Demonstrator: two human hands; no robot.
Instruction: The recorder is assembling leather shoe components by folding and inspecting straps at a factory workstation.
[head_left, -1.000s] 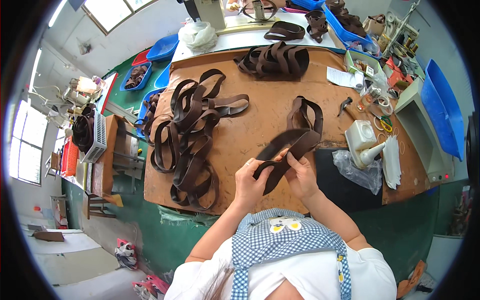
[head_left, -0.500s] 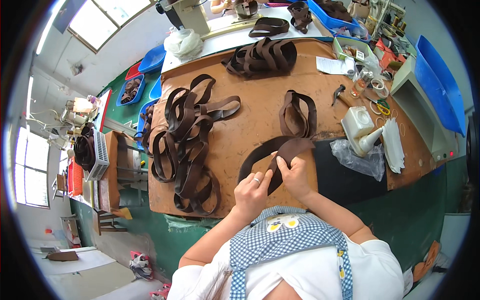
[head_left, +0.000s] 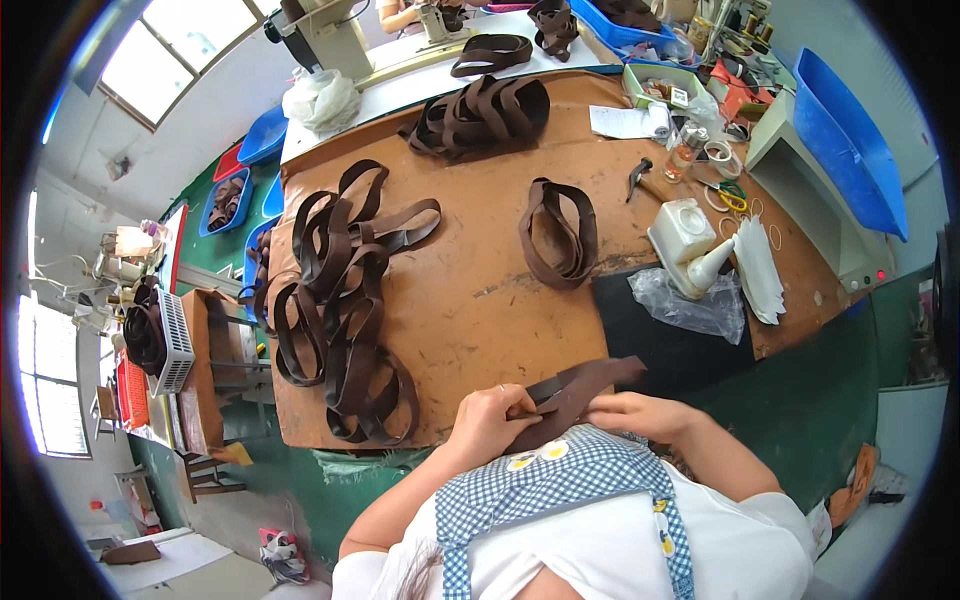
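A loop of dark brown strap (head_left: 580, 388) is held low, close to my apron at the near edge of the table. My left hand (head_left: 492, 418) pinches it between thumb and bent fingers. On the other side, my right hand (head_left: 645, 414) lies with fingers stretched toward the strap, their tips at its edge; part of the strap's lower run is hidden against the apron. Farther up the table rests a coiled brown strap loop (head_left: 584, 240). To the left sprawls a heap of looped brown straps (head_left: 345, 300).
A thick bundle of brown straps (head_left: 480, 120) lies at the back. At right are a black mat (head_left: 640, 325), clear plastic film (head_left: 700, 310), a white glue bottle (head_left: 685, 235), a hammer (head_left: 640, 178), scissors (head_left: 732, 193) and a blue tray (head_left: 850, 140). Another person's hand (head_left: 398, 16) shows beyond.
Both hands have drawn the strap toward my body, off the coiled loop that stays on the table. My right fingers have straightened. The whole view has shifted slightly.
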